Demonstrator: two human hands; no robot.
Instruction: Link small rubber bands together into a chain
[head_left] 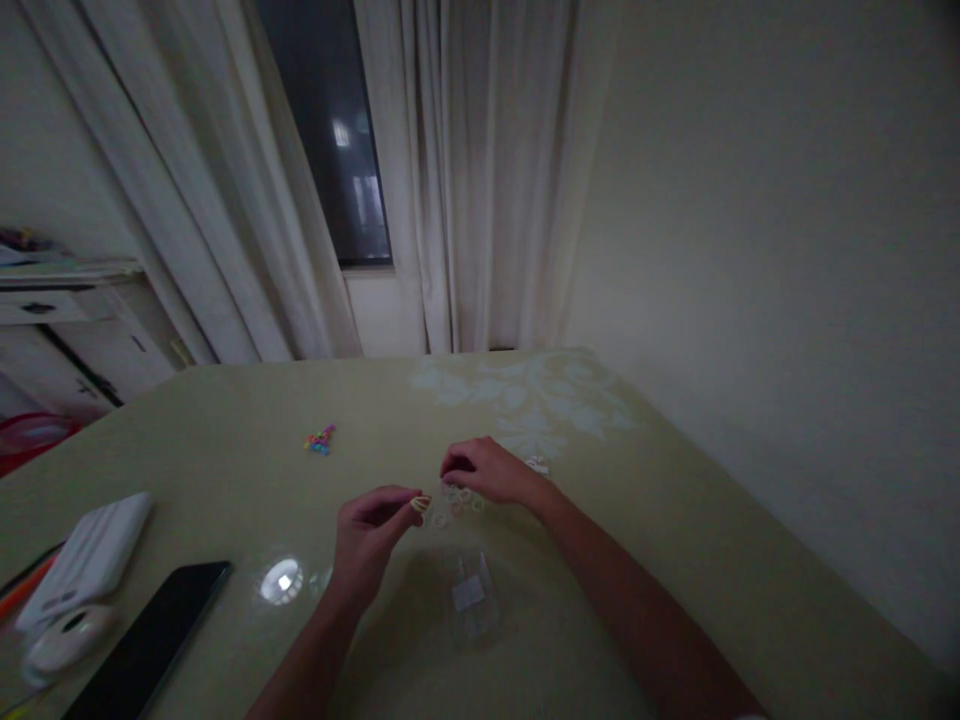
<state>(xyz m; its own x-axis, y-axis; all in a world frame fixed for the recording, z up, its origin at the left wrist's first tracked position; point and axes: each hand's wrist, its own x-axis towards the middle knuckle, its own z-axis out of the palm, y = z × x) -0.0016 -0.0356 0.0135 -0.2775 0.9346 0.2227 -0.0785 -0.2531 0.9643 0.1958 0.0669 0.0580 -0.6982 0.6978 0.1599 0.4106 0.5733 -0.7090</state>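
1. L hand (361, 540), near-left of the ring pile: thumb + fingertips pinched on a small striped piece (421, 503). Tip grip prob. b/c it's tiny; keeps it poking out past the fingers, in plain sight.
2. R hand (487, 470), slightly farther & to the right: fingers curled down at the far edge of the pale rings (457, 503). Can't tell if it's pinching one or just touching; tips hidden.
3. Rings lie loose on the table (630, 560), btwn/just right of the L fingertips and under/near the R ones. Spread out prob. so singles are easy to pick; both hands reach w/o crossing.
4. Clear box (472, 597) sits near side of the rings, btwn the forearms, w/ a pale label-like patch. Handy spot, out of the fingers' way; contents unclear.
5. Coloured bits (320, 441) heaped far-left, well apart from the rings, prob. to avoid mixing. Small white bits (537, 465) just beyond R wrist; too blurry to ID.
6. Phone (150, 640), white slab (90, 560) & rounded white case (69, 638) at near-left edge, prob. parked there to leave elbow room.
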